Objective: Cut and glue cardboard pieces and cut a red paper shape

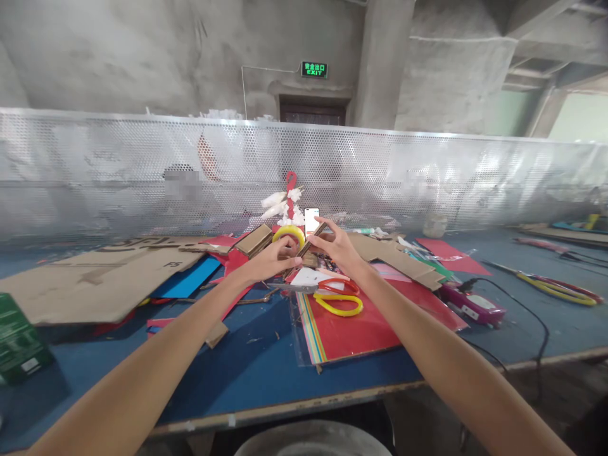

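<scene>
I'm watching the R hand (339, 248) pinching a small cardboard strip (313, 239) btwn thumb & fingers, strip tilting up to the right. L hand (275, 258) is curling narrow by its lower end; can't tell if it's gripping or just touching. So the strip's sitting btwn both hands, approx. mid-tabletop. Yellow tape roll (299, 232) is standing just behind the L hand, phone (311, 215) is glowing just beyond the strip. Scissors (338, 305) are lying just below the hands, on the red paper pack (370, 323). Re: room, blue tabletop (247, 364) is showing btwn L forearm & pack, running to the front edge. Big cardboard sheet (95, 278) is crowding the left, purple power strip (472, 307) is sitting to the right, metal screen (380, 183) is closing off the back.
</scene>
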Motion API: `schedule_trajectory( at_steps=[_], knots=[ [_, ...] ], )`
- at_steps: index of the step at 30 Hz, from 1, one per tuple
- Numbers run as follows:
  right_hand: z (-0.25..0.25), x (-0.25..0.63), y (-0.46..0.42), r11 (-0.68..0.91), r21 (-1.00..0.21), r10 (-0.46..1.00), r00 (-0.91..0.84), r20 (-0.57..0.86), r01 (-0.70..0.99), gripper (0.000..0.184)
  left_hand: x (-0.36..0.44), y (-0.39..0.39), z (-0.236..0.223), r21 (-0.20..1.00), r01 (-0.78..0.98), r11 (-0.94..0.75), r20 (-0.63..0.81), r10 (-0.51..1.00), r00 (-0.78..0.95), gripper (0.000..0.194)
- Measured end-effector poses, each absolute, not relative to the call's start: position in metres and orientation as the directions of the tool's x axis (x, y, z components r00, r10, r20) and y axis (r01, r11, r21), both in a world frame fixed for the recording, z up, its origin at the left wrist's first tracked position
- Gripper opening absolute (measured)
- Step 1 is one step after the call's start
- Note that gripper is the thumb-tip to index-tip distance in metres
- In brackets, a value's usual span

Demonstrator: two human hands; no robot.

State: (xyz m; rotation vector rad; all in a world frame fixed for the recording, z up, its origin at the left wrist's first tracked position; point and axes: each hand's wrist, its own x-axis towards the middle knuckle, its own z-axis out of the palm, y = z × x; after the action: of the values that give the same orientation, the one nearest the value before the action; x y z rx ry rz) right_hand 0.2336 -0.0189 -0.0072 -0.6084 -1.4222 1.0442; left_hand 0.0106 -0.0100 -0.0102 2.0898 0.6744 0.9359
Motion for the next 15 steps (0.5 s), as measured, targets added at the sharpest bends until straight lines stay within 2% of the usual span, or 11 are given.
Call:
schedule_trajectory(
  at_steps=[6, 9, 12, 15],
  knots=[
    [-0.0057, 0.2359, -0.0182, 0.404, -0.880, 0.861, -0.220, 0.457, -0.250, 0.085, 0.0075, -0.0120, -0.0052, 0.878, 0.098, -0.468, 0.336, 0.749, 0.571, 0.038],
    [-0.0053, 0.2394, -0.0169, 0.374, -0.907, 0.867, -0.274, 0.417, -0.195, 0.086, 0.0062, -0.0127, -0.0044, 0.907, 0.085, -0.413, 0.299, 0.772, 0.560, 0.040],
    [-0.0066, 0.2403, -0.0150, 0.350, -0.929, 0.899, -0.236, 0.370, -0.124, 0.077, 0.0070, -0.0141, -0.0047, 0.918, 0.087, -0.388, 0.278, 0.782, 0.557, 0.041],
    [-0.0082, 0.2395, -0.0139, 0.301, -0.953, 0.924, -0.240, 0.296, -0.018, 0.055, 0.0096, -0.0158, -0.0043, 0.920, 0.074, -0.384, 0.285, 0.788, 0.546, 0.042]
  ],
)
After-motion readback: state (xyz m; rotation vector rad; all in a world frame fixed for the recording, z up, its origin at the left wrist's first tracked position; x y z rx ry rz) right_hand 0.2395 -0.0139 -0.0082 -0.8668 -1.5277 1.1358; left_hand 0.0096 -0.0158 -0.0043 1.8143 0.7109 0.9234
